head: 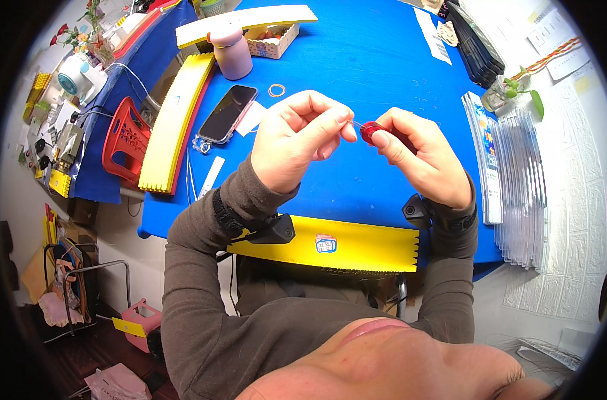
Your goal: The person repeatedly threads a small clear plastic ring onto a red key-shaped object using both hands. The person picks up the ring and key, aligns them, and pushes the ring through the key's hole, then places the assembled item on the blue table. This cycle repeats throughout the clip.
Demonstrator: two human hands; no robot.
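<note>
My right hand pinches a small red round spool-like thing between thumb and fingers above a table with a blue cover. A thin pale strand runs from it to my left hand, whose thumb and forefinger are pressed together on the strand's end. Both hands are raised close to each other, with a short gap between them. Part of the red thing is hidden behind my right thumb and fingers. A yellow notched board bearing a sticker lies along the near table edge, below my wrists.
Left on the table are a smartphone, a rubber band, a pink bottle, a stack of yellow notched boards and tweezers. Clear plastic sheets stand at the right edge. A red chair is beyond the left side.
</note>
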